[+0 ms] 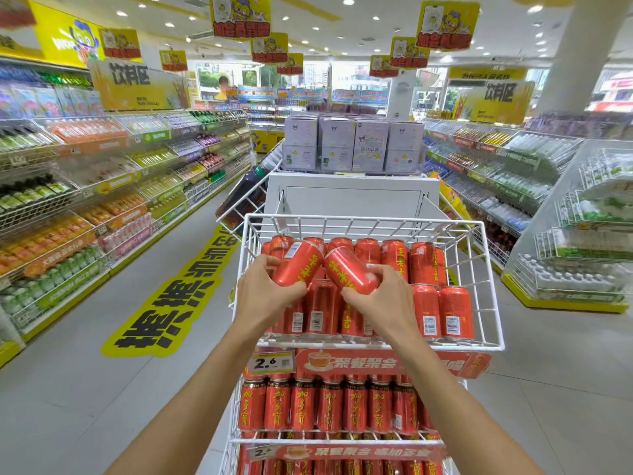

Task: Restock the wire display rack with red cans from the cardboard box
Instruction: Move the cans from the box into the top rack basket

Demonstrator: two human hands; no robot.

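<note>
A white wire display rack [493,289] stands right in front of me, its top basket holding several upright red cans [442,311]. My left hand [262,293] grips one red can [298,265], tilted, above the basket's left half. My right hand [383,296] grips a second red can [349,270], also tilted, right beside the first. Both cans hover over the standing cans. The shelf below [329,409] is packed with red cans in a row. The cardboard box is out of view.
Drink shelves [102,200] line the aisle on the left, and wire racks of bottles [582,228] stand on the right. Behind the rack is a white stand [352,197] topped with pale boxes. A yellow floor sticker [171,303] lies on the grey floor.
</note>
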